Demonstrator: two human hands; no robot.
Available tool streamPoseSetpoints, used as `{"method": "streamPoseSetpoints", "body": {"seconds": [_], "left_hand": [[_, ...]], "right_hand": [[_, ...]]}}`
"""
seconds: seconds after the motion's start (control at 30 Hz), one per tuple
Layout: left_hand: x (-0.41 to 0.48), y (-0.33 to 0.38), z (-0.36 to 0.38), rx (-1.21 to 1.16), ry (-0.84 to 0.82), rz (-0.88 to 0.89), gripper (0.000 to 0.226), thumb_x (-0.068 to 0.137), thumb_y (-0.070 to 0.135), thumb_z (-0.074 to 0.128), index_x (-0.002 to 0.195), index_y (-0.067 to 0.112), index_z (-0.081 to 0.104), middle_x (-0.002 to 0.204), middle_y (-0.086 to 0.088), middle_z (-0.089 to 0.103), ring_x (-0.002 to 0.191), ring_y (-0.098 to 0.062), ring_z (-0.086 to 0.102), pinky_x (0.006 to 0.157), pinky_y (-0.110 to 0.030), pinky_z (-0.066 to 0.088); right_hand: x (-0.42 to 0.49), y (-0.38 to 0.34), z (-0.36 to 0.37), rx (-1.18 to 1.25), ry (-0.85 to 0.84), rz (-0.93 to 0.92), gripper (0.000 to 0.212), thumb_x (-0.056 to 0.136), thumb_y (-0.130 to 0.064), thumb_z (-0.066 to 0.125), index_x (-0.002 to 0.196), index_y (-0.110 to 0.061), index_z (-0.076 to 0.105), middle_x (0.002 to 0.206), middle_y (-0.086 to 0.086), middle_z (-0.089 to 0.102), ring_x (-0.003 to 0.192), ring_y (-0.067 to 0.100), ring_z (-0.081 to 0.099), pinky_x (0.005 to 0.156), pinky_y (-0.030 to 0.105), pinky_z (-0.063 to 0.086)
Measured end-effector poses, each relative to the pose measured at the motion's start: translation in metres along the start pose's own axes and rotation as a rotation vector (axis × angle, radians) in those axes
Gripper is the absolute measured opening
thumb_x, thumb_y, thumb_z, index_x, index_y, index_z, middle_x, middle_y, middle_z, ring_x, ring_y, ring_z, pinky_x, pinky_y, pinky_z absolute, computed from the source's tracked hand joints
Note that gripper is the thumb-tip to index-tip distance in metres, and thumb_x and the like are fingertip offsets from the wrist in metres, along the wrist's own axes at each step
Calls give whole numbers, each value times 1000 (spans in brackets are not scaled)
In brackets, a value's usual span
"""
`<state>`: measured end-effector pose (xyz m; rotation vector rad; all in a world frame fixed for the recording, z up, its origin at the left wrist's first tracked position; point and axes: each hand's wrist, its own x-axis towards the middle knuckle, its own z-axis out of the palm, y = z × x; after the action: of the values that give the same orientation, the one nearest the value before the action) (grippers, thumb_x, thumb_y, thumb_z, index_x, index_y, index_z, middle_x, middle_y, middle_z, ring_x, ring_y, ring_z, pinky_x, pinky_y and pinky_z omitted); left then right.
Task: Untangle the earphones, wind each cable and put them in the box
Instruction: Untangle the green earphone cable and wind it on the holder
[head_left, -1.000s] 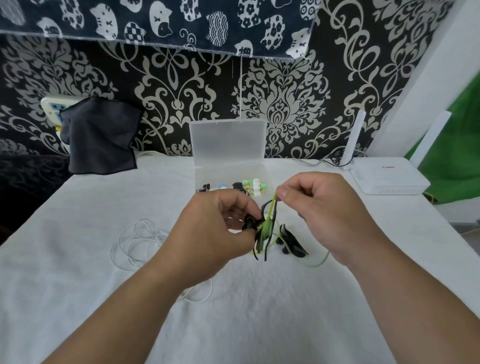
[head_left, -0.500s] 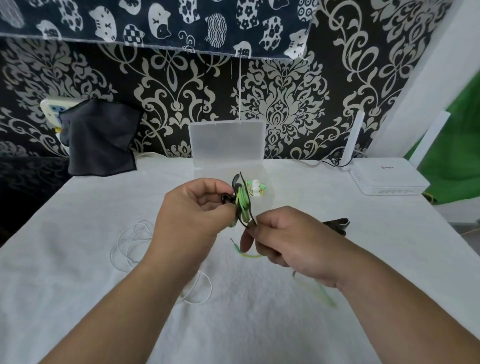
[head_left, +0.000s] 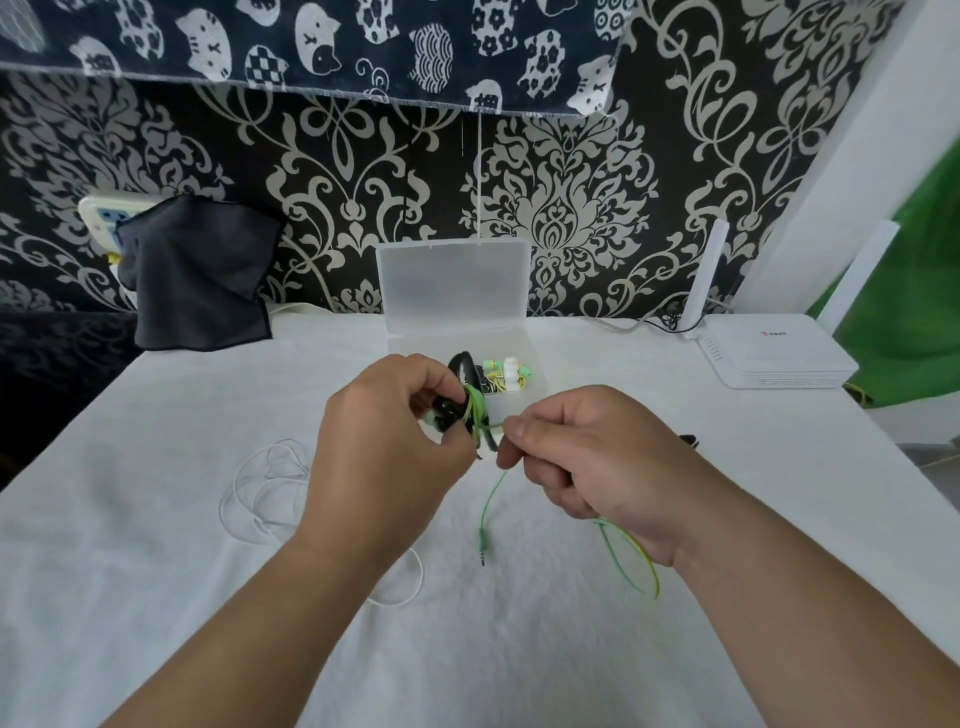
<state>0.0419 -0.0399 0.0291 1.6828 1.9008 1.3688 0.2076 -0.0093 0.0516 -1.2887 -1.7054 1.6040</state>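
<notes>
two bare forearms (head_left: 249, 613) run up from the bottom edge of the frame, uncovered all the way. left hand (head_left: 384, 457) centre-left, right hand (head_left: 592, 462) centre-right, both bare. short plain thumbnail (head_left: 518, 429) shows on right hand, mid frame.

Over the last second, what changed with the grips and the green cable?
The left grip lifted the bundle away from the person, toward the box. The right grip dropped from above the bundle, passed under it and now pinches the green cable just right of it; the plug now dangles free. Both kept hold throughout. The white cable and box stayed put.
</notes>
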Motion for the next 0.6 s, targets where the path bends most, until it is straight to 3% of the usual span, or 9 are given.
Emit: {"method": "streamPoseSetpoints", "body": {"seconds": [0.27, 0.4, 0.6], "left_hand": [[-3, 0, 2, 100, -186, 147, 29, 70, 4, 76, 76, 31, 68, 77, 17, 66, 84, -3, 61, 73, -17, 47], [-3, 3, 0, 16, -289, 127, 32, 69, 4, 73, 73, 35, 66, 81, 24, 69, 82, -1, 66, 73, -18, 51], [-3, 7, -5, -302, -391, -34, 33, 71, -10, 72, 71, 23, 70, 72, 9, 72, 68, -6, 67, 69, -14, 51]], "right_hand": [[1, -3, -13, -122, 162, -106, 23, 92, -15, 62, 71, -14, 72, 50, -5, 38, 43, 10, 30, 49, 27, 24], [1, -5, -21, -408, 273, -284, 17, 90, -23, 70, 74, -18, 73, 52, -6, 48, 46, 4, 38, 48, 18, 31], [7, 1, -27, -302, 345, -300, 16, 90, -24, 71, 75, -19, 72, 48, -13, 46, 45, 2, 39, 49, 12, 33]]}}
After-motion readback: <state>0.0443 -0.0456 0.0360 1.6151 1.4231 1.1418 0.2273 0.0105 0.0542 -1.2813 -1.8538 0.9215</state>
